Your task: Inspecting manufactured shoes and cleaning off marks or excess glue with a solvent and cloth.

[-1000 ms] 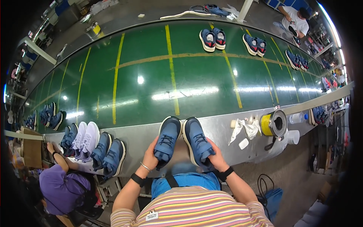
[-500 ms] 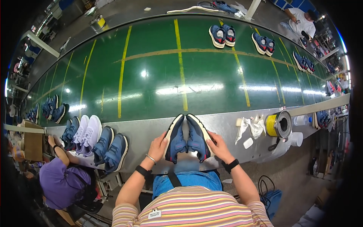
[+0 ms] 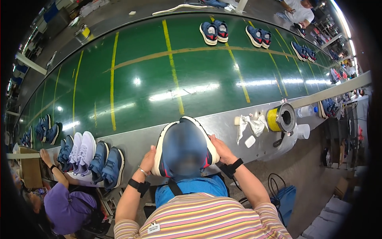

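A pair of dark blue sneakers with white soles and red accents is held up in front of me, one in each hand. My left hand [image 3: 148,161] grips the left sneaker [image 3: 158,154] along its outer sole. On the other side, my right hand [image 3: 223,150] has its fingers around the right sneaker [image 3: 212,150] at the sole edge. A blurred blue patch covers the middle of the pair, so their uppers and inner sides are hidden there.
A metal ledge [image 3: 137,149] borders the green conveyor belt [image 3: 147,103]. Lavender sneakers [image 3: 85,153] and blue sneakers [image 3: 113,167] stand left, beside a person in purple [image 3: 69,211]. White rags [image 3: 258,125] and a yellow-labelled can [image 3: 280,117] sit right. More sneakers [image 3: 215,32] rest on the belt.
The sneakers look larger and nearer, and my hands are farther apart. The surroundings have shifted left and slightly tilted in view. Both hands keep their hold.
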Available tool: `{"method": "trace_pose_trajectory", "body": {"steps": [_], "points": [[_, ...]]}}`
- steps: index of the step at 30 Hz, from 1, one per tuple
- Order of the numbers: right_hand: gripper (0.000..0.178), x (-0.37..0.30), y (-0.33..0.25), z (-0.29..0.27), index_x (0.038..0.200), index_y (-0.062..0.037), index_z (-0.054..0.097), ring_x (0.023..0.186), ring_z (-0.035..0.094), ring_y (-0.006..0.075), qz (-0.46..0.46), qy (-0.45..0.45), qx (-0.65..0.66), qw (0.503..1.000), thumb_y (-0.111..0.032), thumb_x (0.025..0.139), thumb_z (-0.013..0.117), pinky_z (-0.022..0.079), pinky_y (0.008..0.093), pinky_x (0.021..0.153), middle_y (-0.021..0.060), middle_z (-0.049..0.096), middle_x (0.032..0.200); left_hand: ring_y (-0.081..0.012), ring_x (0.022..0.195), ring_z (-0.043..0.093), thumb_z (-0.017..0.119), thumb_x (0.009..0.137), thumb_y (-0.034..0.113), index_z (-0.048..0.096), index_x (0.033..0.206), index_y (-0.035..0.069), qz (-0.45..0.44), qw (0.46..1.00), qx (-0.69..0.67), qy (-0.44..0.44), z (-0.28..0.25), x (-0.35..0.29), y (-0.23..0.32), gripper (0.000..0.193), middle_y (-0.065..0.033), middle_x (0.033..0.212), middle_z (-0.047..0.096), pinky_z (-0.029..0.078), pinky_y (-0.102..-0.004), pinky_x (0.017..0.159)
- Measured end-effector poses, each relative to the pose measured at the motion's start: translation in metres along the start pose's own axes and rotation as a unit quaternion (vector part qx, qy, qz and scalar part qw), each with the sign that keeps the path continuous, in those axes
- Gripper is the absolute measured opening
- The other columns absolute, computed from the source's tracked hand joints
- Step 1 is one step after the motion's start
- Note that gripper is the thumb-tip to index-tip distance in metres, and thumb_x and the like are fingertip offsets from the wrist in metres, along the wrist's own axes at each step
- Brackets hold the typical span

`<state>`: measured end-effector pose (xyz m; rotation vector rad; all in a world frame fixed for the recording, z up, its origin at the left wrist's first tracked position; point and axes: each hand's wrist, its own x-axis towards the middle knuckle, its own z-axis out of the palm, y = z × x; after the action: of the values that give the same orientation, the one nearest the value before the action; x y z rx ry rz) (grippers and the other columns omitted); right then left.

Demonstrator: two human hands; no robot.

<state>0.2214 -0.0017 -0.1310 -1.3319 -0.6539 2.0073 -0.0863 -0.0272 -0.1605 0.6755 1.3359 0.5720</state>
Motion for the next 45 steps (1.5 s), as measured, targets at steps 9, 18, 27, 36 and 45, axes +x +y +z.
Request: {"method": "trace_pose_trajectory", "body": {"steps": [9,18,27,36,45], "points": [[0.056,0.002,-0.001,0.002,0.119,0.0044,0.044,0.091,0.055,0.0132,-0.031,0.033,-0.003,0.999,-0.043,0.093,0.032,0.046,0.0258,0.078,0.0112,0.055,0.106,-0.0182,0.096,0.054,0.026,0.092,0.048,0.047,0.121,-0.001,0.012,0.998,-0.006,0.059,0.02,-0.015,0.036,0.06,-0.0128,0.109,0.056,0.041,-0.0291,0.085],[0.048,0.014,-0.006,0.008,0.105,0.0022,0.049,0.079,0.055,0.0132,-0.078,0.1,0.05,0.991,-0.042,0.093,0.033,0.046,0.0259,0.073,0.008,0.057,0.091,-0.0232,0.094,0.059,0.029,0.092,0.047,0.043,0.118,-0.005,0.051,0.979,-0.141,0.135,0.031,0.001,0.033,0.06,-0.0158,0.108,0.056,0.048,-0.0327,0.08],[0.052,0.008,-0.032,0.033,0.116,0.0008,0.043,0.096,0.056,0.0203,-0.085,0.099,0.13,0.983,-0.044,0.093,0.029,0.045,0.0326,0.085,0.0121,0.054,0.108,-0.0272,0.104,0.054,0.026,0.093,0.044,0.039,0.124,0.001,0.004,0.924,-0.364,0.121,0.055,0.008,0.049,0.055,-0.0146,0.119,0.051,0.045,-0.0383,0.088],[0.045,0.015,-0.036,0.05,0.119,-0.0099,0.045,0.104,0.051,0.0283,0.096,0.039,0.444,0.89,-0.044,0.091,0.034,0.041,0.0514,0.088,0.0122,0.051,0.118,-0.0417,0.105,0.047,0.029,0.092,0.033,0.038,0.124,0.0,-0.045,0.773,-0.628,-0.081,0.059,0.003,0.059,0.047,-0.0238,0.12,0.045,0.041,-0.0551,0.088],[0.041,0.013,-0.018,0.053,0.115,-0.002,0.047,0.099,0.051,0.0364,0.073,-0.052,0.559,0.824,-0.031,0.086,0.045,0.042,0.0516,0.088,0.0202,0.053,0.109,-0.0359,0.105,0.049,0.042,0.087,0.035,0.042,0.122,0.002,-0.025,0.738,-0.662,-0.131,0.058,0.003,0.042,0.048,-0.0196,0.118,0.048,0.044,-0.0471,0.087]]}}
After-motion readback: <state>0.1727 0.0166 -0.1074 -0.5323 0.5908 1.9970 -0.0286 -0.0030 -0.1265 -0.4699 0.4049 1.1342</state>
